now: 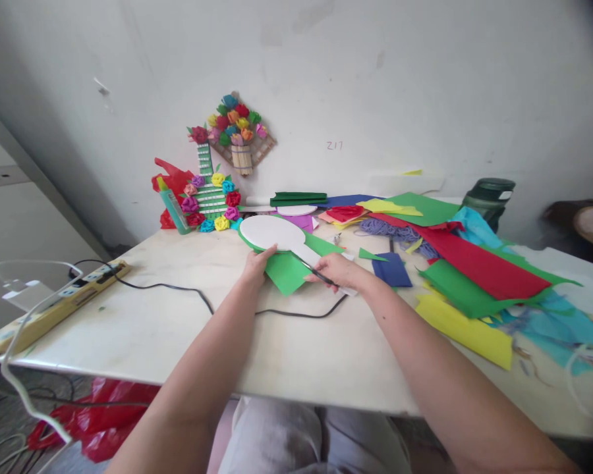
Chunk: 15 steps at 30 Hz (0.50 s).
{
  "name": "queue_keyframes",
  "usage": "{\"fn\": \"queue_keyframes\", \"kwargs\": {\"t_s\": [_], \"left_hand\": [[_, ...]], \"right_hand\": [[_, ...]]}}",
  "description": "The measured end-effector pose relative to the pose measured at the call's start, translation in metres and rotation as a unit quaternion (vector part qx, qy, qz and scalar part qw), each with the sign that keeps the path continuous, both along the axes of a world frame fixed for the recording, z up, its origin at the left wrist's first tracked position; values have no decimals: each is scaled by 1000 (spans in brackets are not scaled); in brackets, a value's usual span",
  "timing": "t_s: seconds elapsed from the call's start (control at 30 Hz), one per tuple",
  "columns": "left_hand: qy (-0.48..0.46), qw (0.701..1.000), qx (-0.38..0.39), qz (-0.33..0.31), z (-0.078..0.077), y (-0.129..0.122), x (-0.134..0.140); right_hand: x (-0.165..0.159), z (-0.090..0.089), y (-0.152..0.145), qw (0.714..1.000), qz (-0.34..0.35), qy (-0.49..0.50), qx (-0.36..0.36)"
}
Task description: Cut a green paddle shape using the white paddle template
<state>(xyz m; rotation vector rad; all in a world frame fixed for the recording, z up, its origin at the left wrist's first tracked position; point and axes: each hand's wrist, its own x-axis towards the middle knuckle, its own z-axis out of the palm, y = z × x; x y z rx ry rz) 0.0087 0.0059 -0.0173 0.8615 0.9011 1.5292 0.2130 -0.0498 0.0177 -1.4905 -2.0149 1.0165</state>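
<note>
The left hand (pixel 257 264) pinches the round end of a white paddle-shaped piece (pixel 271 232), thumb on top and the other fingers largely hidden beneath. The fingers of the right hand (pixel 340 268) are curled around dark-handled scissors (pixel 325 276), whose blade lies along the edge of the white piece's narrow handle. Under that piece, a green sheet (pixel 285 273) shows on both sides, just above the table (pixel 168 342). A black cable (pixel 296 315) crosses the tabletop nearer the body. Right of the right hand lies a dark blue piece (pixel 392 270), with purple yarn (pixel 390 229) behind it and a long red sheet (pixel 479 263) farther right. Beyond the left hand, a glue bottle (pixel 172 207) leans beside a flower-edged green panel (pixel 212 201); at far left sits a yellowish power strip (pixel 64 309).
</note>
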Motion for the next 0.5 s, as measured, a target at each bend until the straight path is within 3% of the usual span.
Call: {"fn": "queue_keyframes", "kwargs": {"t_s": [0.27,0.5], "left_hand": [[8,1000,14,0,0,-1,1],[12,1000,11,7,-4,3,0]], "right_hand": [[1,-7,8,999,8,-42,30],[-6,8,-2,991,-6,-124,44]]}}
